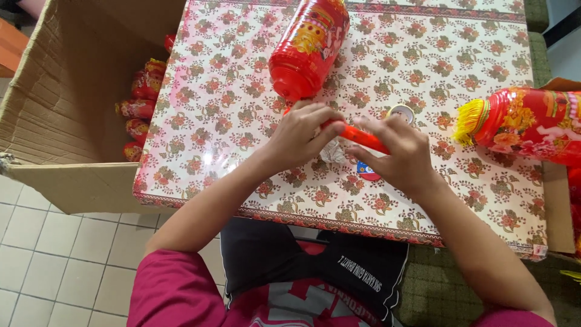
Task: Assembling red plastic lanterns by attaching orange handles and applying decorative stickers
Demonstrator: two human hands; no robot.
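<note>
Now both hands meet above counter (200, 121) | left hand (301, 134) and right hand (400, 155) pinch red stick (363, 137) | stick's long axis slopes down toward my right.

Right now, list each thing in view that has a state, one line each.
Left hand: closed on the red stick.
Right hand: gripping the red stick.
Red stick: held above the table, tilted.
Red lantern: lying on its side on the table.
Tasselled lantern: lying at the table's right edge.
Cardboard box: open, red lanterns inside.
Tape roll: flat on the table.
</note>
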